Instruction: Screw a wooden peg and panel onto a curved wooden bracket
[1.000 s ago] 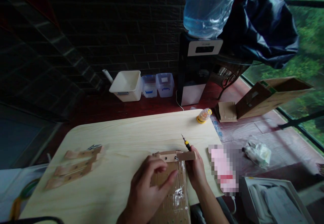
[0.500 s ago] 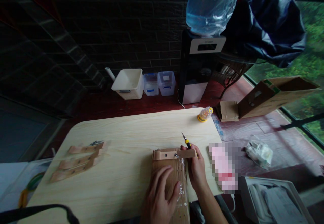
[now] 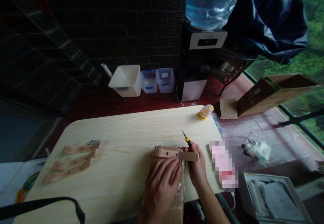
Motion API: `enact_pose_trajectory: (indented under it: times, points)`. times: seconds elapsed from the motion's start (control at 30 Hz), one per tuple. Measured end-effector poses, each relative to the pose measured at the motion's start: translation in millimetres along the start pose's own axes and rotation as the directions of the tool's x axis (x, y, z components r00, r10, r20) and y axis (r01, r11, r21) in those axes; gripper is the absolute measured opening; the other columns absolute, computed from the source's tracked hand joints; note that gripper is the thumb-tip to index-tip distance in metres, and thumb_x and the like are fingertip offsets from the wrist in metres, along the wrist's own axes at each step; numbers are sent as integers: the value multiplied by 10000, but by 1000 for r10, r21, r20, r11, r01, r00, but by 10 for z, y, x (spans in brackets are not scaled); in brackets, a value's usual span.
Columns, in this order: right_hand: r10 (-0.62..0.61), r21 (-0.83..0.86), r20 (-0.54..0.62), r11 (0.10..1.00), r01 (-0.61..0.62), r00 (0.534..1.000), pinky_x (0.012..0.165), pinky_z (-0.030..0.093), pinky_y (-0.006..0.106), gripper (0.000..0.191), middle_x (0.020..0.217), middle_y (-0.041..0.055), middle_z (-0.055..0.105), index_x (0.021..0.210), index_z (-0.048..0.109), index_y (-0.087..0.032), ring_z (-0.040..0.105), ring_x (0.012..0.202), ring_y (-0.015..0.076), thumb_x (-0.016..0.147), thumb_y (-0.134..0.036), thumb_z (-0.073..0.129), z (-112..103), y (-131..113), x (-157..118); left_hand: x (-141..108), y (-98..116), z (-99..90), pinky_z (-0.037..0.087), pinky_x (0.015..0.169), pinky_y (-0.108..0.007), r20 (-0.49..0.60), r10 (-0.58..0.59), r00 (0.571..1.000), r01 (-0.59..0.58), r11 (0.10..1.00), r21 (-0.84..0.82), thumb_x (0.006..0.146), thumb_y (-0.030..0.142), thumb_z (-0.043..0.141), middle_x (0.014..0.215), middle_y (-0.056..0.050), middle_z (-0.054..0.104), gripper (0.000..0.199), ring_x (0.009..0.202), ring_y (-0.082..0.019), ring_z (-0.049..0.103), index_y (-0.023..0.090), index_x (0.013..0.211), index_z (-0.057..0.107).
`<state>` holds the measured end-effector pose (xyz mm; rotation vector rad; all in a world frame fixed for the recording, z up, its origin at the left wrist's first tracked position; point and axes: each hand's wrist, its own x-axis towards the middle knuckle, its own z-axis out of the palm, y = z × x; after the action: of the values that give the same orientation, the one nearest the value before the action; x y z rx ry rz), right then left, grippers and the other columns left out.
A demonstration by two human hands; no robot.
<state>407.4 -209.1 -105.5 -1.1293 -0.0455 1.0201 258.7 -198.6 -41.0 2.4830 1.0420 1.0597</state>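
My right hand (image 3: pixel 197 170) is closed around a yellow-and-black screwdriver (image 3: pixel 187 141), its tip pointing up and away. The same hand steadies the right end of a light wooden bar (image 3: pixel 188 156), which lies across the far end of a cardboard box (image 3: pixel 180 197) partly wrapped in clear film. Another wooden piece (image 3: pixel 160 152) with a dark hole meets the bar on its left. A small shiny bolt (image 3: pixel 177 155) shows at the joint. My left hand (image 3: pixel 160 180) rests over the box, its fingers drawn together and their tips at the bolt; the grip itself is partly hidden.
On the table (image 3: pixel 121 126), several wooden pieces (image 3: pixel 72 163) lie at left beside metal parts (image 3: pixel 93 142). A yellow-based clear bottle (image 3: pixel 205 112) stands at the far right corner. A pixelated pink object (image 3: pixel 222 165) sits at the right edge. Plastic bins (image 3: pixel 128 82) and a water dispenser (image 3: pixel 193 65) stand behind.
My left hand has moved forward from lying spread on the box, and its fingers have drawn together at the bolt. My right hand keeps the screwdriver; the view has shifted slightly.
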Motion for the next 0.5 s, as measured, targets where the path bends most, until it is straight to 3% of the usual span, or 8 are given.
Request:
enact_pose_trajectory:
  times: [0.1,0.2,0.23,0.27,0.3,0.37,0.43,0.5]
  points:
    - [-2,-6,14,1000,2,1000,813,540,302,438,791,-11,749,948,689,-221,720,826,177,824,-625,804,14,0,-3,-63,-117,-191,584,848,-316,-75,-21,997,18,999,-41,903,115,772,935,-28,708,190,900,-183,693,229,1028,687]
    - [-6,-11,27,1000,6,1000,886,544,334,430,780,-7,747,935,693,-220,742,911,203,832,-624,799,28,8,-6,-76,-438,-346,572,980,-369,-152,-159,975,132,975,-178,814,180,866,1129,-71,669,335,1113,-232,669,228,1042,624]
    - [-5,-14,29,1000,6,1000,907,543,344,426,784,-5,752,935,695,-219,746,923,206,836,-621,797,34,14,-7,-46,-565,-388,547,1064,-412,-74,-226,971,198,939,-280,823,242,869,1278,-102,647,400,1242,-260,639,233,1118,600]
    - [-4,-16,30,1000,4,1000,925,542,354,424,794,-1,759,941,698,-219,749,931,209,841,-620,794,41,22,-8,7,-687,-425,515,1131,-452,75,-266,961,273,878,-394,838,318,862,1412,-126,605,475,1361,-286,588,242,1211,578]
    - [-1,-18,31,1000,2,1000,940,541,363,426,810,5,769,954,701,-219,753,940,212,845,-620,790,49,30,-9,85,-798,-458,478,1184,-489,237,-250,939,337,804,-490,827,413,868,1522,-140,550,574,1454,-311,522,255,1284,558]
    - [3,-21,31,1000,-2,1000,962,539,380,440,850,19,791,998,707,-220,759,961,219,847,-626,785,68,48,-10,301,-959,-501,401,1254,-537,431,-182,884,423,703,-571,737,512,923,1607,-140,488,762,1530,-339,441,276,1360,554]
    - [3,-19,25,1000,-3,1000,975,537,392,458,894,34,809,1035,704,-225,765,982,227,841,-632,788,89,64,-10,549,-1022,-497,362,1278,-551,580,-81,810,450,720,-528,671,478,973,1568,-125,544,836,1501,-338,483,290,1394,597]
    - [-2,-14,17,1000,2,1000,975,538,401,459,908,41,816,1029,694,-229,771,998,235,833,-632,796,108,74,-6,748,-1000,-440,400,1254,-538,642,-33,766,425,775,-468,667,405,984,1496,-106,618,727,1429,-322,560,283,1318,683]
